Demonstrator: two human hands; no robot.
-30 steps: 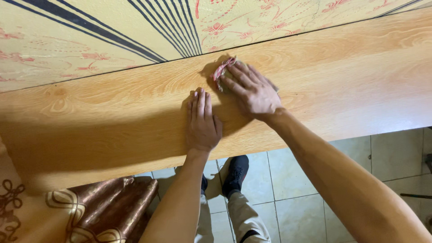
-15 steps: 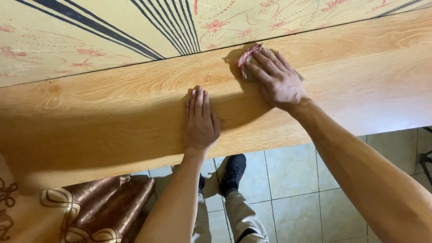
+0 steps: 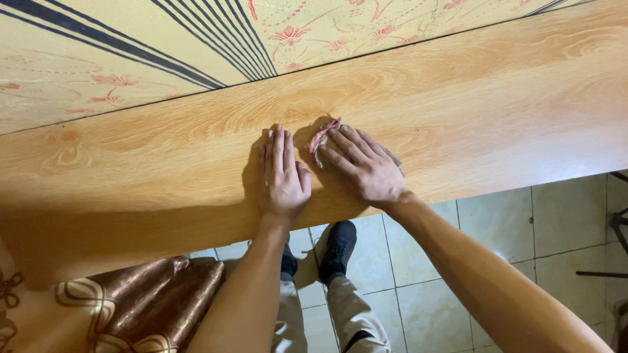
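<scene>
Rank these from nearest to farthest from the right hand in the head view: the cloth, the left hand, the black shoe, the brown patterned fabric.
1. Cloth: under the right hand's fingertips, touching it.
2. Left hand: flat on the wooden board, just to the left.
3. Black shoe: on the tiled floor, below the board's edge.
4. Brown patterned fabric: bottom left, farthest.

no packages, labels, signs or screens show anywhere in this view (the red and dark-blue pattern at the top is only printed decoration on a surface, not a sign).
</scene>
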